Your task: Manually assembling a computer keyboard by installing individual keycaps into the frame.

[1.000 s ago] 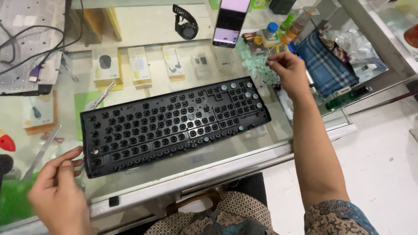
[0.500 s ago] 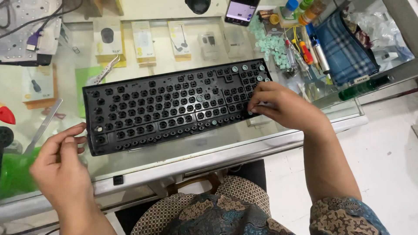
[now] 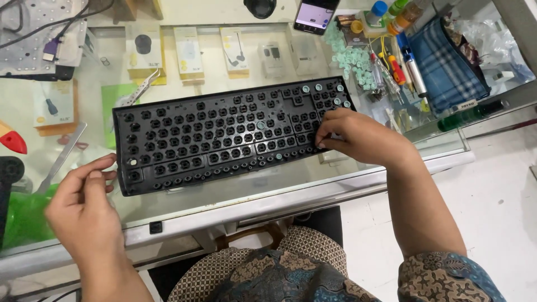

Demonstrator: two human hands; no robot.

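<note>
- A black keyboard frame (image 3: 224, 134) with its keycaps off lies across the middle of the glass counter (image 3: 279, 184), tilted slightly, its right end toward 1 o'clock.
- The right hand (image 3: 358, 137) rests on the frame's right end, at about 3 o'clock from the frame's middle. Its fingertips (image 3: 323, 142) are pinched together on a switch socket; whether they hold anything small, I cannot tell.
- The left hand (image 3: 84, 201) sits at the frame's left end, at about 8 o'clock. Its fingers are loosely curled and touch the frame's edge, grasping nothing.
- A few pale green rubber domes sit in sockets at the frame's upper right corner.
- A loose pile of pale green domes (image 3: 349, 59) lies on the glass at 1 o'clock from the frame.
- A blue plaid pouch (image 3: 447, 67) lies open at 2 o'clock, with screwdrivers and pens (image 3: 400, 67) just beside it.
- Under the glass, small boxed accessories (image 3: 187, 53) lie in a row at 12 o'clock.
- A smartphone (image 3: 316, 14) lies at 12 o'clock, well apart from both hands.
</note>
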